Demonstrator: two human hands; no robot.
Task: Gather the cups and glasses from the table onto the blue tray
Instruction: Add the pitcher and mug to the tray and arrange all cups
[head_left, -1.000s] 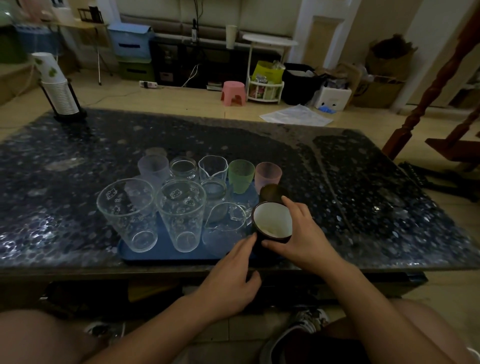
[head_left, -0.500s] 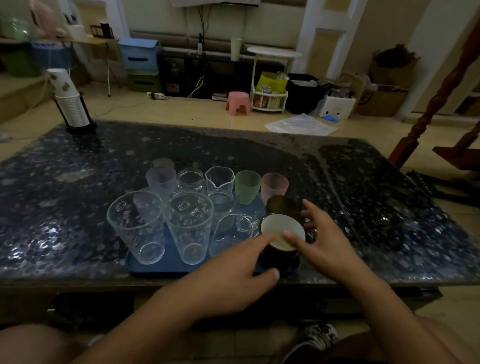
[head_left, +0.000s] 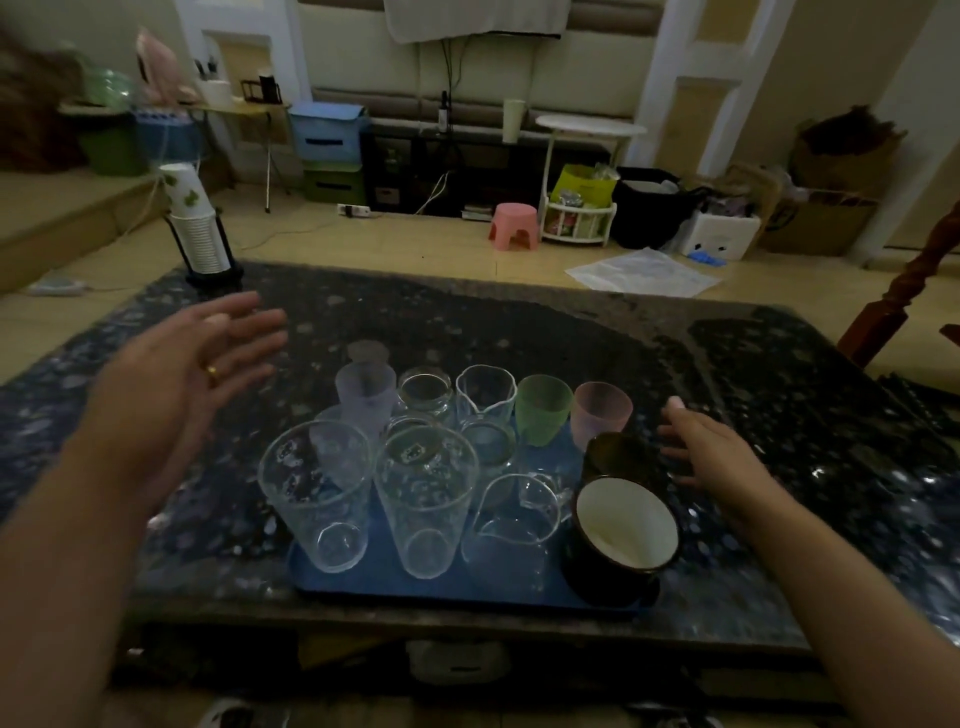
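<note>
The blue tray (head_left: 363, 584) lies near the front edge of the dark speckled table (head_left: 597, 343). It holds two tall clear glasses (head_left: 317, 493), a clear glass jug (head_left: 511, 525), a dark mug with a white inside (head_left: 621, 535), another dark cup (head_left: 615, 457), and a back row with a frosted cup (head_left: 363, 395), clear glasses, a green cup (head_left: 543, 408) and a pink cup (head_left: 602, 413). My left hand (head_left: 176, 384) hovers open, raised left of the tray. My right hand (head_left: 719, 462) is open just right of the dark cups, holding nothing.
A stack of paper cups in a black holder (head_left: 200, 228) stands at the table's far left corner. A wooden stair post (head_left: 904, 291) rises at the right. Beyond the table are a pink stool (head_left: 513, 224), a white side table and boxes on the floor.
Both hands have let go of the white-lined mug, which now stands on the tray's front right corner. My left hand has swung up and left; my right hand has drawn off to the right.
</note>
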